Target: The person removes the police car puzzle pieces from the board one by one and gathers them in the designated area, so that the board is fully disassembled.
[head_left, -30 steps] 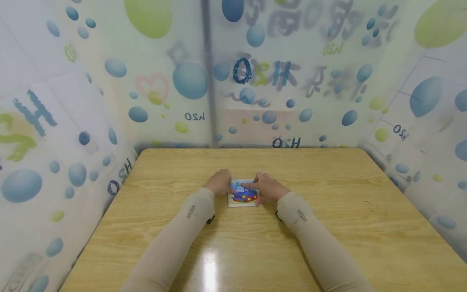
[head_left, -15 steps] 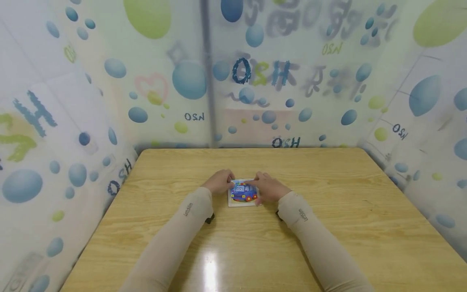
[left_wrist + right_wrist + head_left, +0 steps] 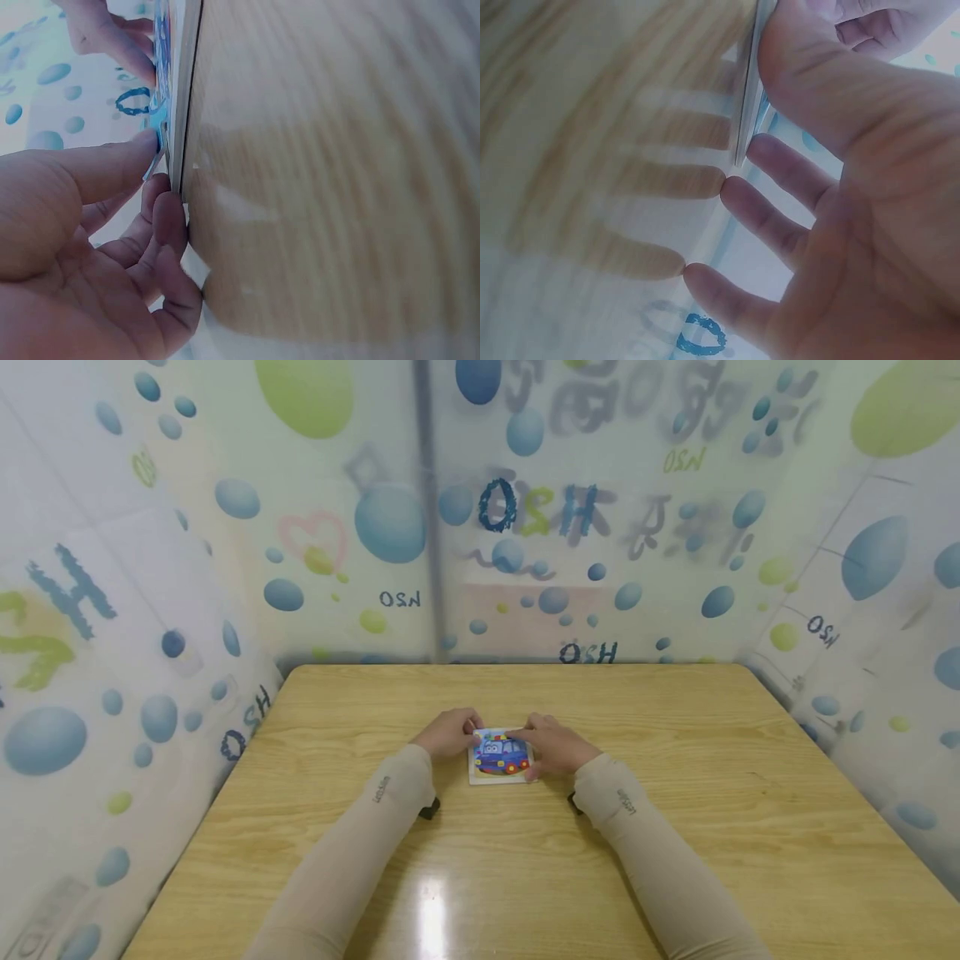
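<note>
A small flat puzzle board [image 3: 501, 779] with a pale rim and a blue cartoon car picture lies on the wooden table. At its far left corner is my left hand [image 3: 447, 733]. In the left wrist view, the thumb and a finger of that hand pinch a thin light blue puzzle piece [image 3: 155, 161], which tilts up from the board's edge. My right hand [image 3: 558, 747] spans the right side, its index finger over the picture's top and its thumb at the right edge. Its other fingers [image 3: 769, 217] are fairly straight, their tips down on the table in the right wrist view.
The wooden table [image 3: 495, 877] reaches out on all sides of the board. Behind it and at both sides hang pale curtains [image 3: 645, 527] printed with blue and green drops. Dark straps [image 3: 430, 810] show at both wrists.
My right index finger has drawn back from across the picture toward the right. The left hand has shifted slightly left, uncovering more of the car. The board stays in place.
</note>
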`<state>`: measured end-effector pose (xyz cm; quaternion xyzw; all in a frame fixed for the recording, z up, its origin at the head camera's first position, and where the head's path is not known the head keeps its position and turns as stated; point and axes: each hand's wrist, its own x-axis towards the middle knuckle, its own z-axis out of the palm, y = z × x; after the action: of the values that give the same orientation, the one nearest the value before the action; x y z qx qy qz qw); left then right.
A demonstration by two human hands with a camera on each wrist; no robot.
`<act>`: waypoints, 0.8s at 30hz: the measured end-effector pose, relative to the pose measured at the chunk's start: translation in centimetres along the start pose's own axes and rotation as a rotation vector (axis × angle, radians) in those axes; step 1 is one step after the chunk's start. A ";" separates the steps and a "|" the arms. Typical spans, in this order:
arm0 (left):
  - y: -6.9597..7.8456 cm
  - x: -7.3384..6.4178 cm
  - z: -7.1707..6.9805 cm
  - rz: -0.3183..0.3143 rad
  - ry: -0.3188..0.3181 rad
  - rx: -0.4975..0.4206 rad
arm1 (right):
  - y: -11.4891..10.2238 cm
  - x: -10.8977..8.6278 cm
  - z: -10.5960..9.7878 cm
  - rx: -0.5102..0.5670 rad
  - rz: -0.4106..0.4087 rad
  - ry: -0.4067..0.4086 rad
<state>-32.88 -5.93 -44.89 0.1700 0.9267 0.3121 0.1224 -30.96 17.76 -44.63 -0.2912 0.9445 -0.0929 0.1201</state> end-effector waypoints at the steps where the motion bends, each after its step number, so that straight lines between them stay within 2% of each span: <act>1: -0.1 0.0 0.0 -0.008 0.000 -0.018 | 0.0 0.0 0.0 -0.001 -0.002 0.001; 8: -0.4 0.0 0.0 -0.066 0.002 -0.158 | -0.1 -0.1 0.0 -0.011 -0.020 0.005; 13: -0.8 0.1 0.0 -0.057 -0.006 -0.229 | -0.1 -0.1 0.0 -0.011 -0.027 0.010; 20: -1.3 -0.2 -0.3 -0.096 -0.023 -0.440 | -0.2 0.2 0.1 -0.038 0.001 0.012; 24: -1.2 -0.1 -0.4 -0.094 -0.042 -0.454 | -0.3 0.0 0.0 -0.053 0.021 0.007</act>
<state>-33.21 -7.12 -45.30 0.1013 0.8369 0.5029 0.1910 -30.84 17.51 -44.54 -0.2842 0.9500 -0.0676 0.1099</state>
